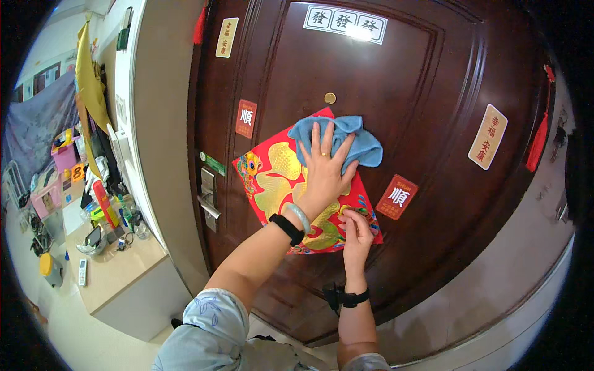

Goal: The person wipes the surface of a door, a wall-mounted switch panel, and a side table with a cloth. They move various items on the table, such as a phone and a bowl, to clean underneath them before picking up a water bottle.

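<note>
A light blue cloth (pixel 366 147) lies bunched against the upper corner of a red and gold paper decoration (pixel 278 185) on a dark brown door (pixel 371 74). My left hand (pixel 322 171) presses flat on the cloth, fingers spread, with a ring, a pale bangle and a black wristband. Lower right of it, my right hand (pixel 357 229) is raised at the decoration's lower right part, fingers bent and thumb near the fingertips; whether it pinches anything cannot be told. The decoration hangs as a diamond and shows gold fish-like shapes.
Small red and cream stickers (pixel 397 197) flank the decoration. A metal door handle (pixel 209 207) is at the left, a round peephole (pixel 330 98) above. Further left, a cabinet top (pixel 125 264) bears a white remote control (pixel 82 272), a bowl and bottles. Red tassels (pixel 538 139) hang beside the door.
</note>
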### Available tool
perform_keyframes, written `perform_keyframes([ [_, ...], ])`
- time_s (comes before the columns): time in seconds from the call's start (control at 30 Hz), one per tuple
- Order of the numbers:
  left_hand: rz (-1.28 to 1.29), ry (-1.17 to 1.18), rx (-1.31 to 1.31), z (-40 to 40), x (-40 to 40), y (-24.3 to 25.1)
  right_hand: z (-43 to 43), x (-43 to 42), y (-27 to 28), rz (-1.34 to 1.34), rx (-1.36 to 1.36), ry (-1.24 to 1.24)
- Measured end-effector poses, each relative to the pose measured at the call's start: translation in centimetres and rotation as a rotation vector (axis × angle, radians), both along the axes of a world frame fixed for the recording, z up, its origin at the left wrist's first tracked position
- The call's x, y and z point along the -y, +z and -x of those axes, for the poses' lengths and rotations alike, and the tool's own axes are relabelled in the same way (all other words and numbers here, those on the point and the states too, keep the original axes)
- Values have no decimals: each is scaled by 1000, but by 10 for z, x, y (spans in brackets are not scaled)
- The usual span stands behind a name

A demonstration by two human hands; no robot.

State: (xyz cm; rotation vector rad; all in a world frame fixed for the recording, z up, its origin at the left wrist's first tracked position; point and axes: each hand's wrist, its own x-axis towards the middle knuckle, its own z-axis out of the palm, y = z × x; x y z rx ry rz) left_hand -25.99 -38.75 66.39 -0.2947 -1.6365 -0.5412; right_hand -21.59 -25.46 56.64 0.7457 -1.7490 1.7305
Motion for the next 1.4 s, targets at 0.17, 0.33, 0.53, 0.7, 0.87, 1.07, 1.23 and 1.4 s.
perform_keyframes([
  [0.17,-11,-24,33,-2,1,-34,10,0,-5,-5,-4,-5],
  [0.33,-31,-11,135,-3,8,-76,16,5,-10,-23,-31,-43],
  [0.53,-74,-38,184,-4,18,-122,17,5,-10,-19,-16,-58],
  [0.7,-122,61,186,2,30,-85,18,3,-12,28,16,-23],
  [0.87,-147,85,3,21,65,17,14,8,-8,30,37,-41],
  [1.07,-168,153,-13,29,90,63,14,9,-9,29,41,-53],
  [1.23,-167,153,22,26,90,22,14,7,-8,23,32,-79],
  [1.4,-157,118,94,19,92,-33,18,9,-12,27,55,-79],
])
